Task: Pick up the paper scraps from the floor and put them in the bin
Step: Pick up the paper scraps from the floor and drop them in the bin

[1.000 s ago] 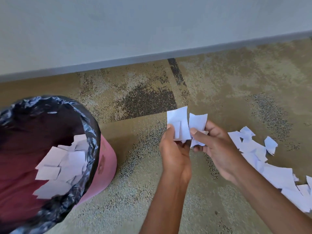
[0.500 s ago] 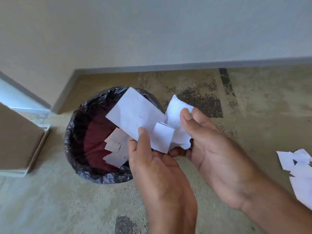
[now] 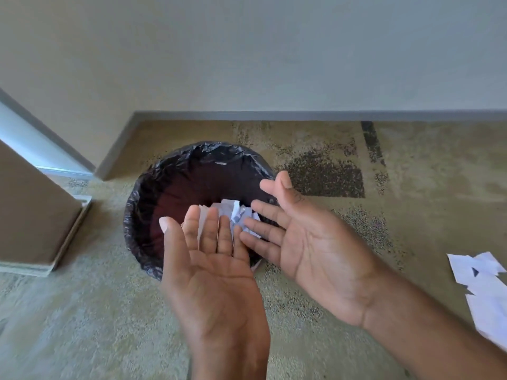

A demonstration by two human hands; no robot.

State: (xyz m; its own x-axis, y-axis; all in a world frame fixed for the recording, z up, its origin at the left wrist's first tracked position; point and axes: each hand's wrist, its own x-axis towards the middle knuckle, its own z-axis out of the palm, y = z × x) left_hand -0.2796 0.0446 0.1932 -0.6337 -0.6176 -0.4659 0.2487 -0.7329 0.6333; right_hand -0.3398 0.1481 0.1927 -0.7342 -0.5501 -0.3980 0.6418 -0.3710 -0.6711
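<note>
Here, in the head view, the left hand [image 3: 216, 272] and right hand [image 3: 310, 242] are palm-up, fingers spread wide and holding nothing. They are poised over the bin [image 3: 137, 215], probably so paper drops straight into its opening. Just beyond the fingertips, paper scraps [image 3: 236, 212] lie inside the black liner. More loose scraps [image 3: 482, 278] lie on the carpet [image 3: 82, 311], well right of the right hand, not yet gathered.
</note>
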